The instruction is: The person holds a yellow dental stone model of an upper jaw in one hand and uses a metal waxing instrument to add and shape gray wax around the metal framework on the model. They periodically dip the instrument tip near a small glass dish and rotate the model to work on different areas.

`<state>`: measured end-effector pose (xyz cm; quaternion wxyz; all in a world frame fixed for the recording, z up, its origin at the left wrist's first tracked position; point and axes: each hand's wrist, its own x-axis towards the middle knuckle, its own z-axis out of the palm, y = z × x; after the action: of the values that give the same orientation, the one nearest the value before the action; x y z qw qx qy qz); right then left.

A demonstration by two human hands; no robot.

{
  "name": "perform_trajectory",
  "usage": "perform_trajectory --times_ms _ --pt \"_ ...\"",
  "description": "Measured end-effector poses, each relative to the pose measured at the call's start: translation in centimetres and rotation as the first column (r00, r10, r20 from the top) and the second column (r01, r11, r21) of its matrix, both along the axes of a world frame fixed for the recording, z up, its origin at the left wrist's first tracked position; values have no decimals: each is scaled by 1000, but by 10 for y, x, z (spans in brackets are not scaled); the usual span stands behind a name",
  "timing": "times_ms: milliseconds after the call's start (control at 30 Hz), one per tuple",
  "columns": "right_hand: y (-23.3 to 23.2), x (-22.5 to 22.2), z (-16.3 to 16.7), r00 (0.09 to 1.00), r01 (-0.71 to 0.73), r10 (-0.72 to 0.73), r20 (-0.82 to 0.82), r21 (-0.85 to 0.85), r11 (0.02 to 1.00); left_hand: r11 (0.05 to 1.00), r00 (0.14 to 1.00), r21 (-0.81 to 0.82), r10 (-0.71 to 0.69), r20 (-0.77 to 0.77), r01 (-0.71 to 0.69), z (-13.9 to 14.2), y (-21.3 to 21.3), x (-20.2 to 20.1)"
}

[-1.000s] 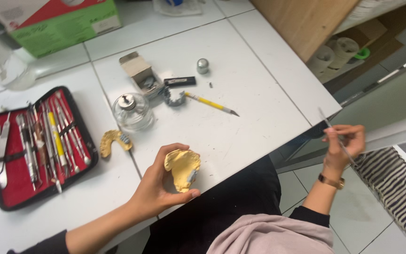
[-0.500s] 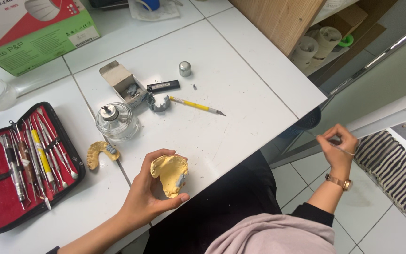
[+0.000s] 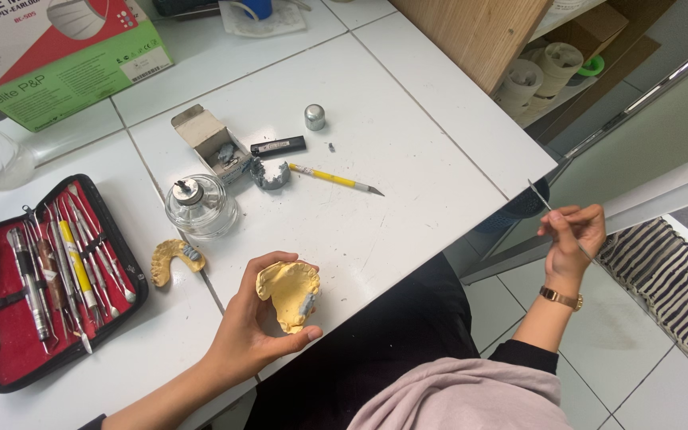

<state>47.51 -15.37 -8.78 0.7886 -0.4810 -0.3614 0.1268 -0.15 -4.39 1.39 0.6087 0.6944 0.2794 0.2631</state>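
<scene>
My left hand (image 3: 252,326) holds a yellow plaster dental cast (image 3: 290,295) over the front edge of the white tiled table (image 3: 408,151); a small grey piece sits on the cast's right side. My right hand (image 3: 573,235) is off the table to the right, above the floor, pinching a thin metal instrument (image 3: 547,203) whose tip points up and left. A second yellow cast piece (image 3: 170,256) lies on the table left of the held cast.
An open red-lined case of several metal instruments (image 3: 45,275) lies at the left. Behind the cast stand a glass spirit lamp (image 3: 199,207), a small open cardboard box (image 3: 209,139), a black lighter (image 3: 278,146), a yellow-handled knife (image 3: 334,179) and a metal cap (image 3: 314,117). A green and red box (image 3: 57,56) sits far left.
The view has shifted, so the table things appear lower and to the right. Both hands keep their grips; the right hand stays off the table edge with the instrument.
</scene>
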Motion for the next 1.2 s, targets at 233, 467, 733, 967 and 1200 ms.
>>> perform_trajectory --times_ms 233,467,733,967,1200 --pt "-30 12 3 860 304 -33 509 -458 836 999 1000 -40 1 -6 -1 3 0 1" --pt "-22 -12 30 986 -66 53 156 83 994 1000 1000 -27 -2 16 2 2 -1 2" --pt "67 -145 132 630 -553 464 622 -59 831 997 1000 77 -8 19 6 -1 -2 2" --pt "175 -244 175 287 -601 546 787 -296 742 997 1000 71 -11 16 10 4 -4 3" --pt "206 -267 124 328 -611 328 886 -66 789 991 994 131 -38 102 24 -1 -4 4"
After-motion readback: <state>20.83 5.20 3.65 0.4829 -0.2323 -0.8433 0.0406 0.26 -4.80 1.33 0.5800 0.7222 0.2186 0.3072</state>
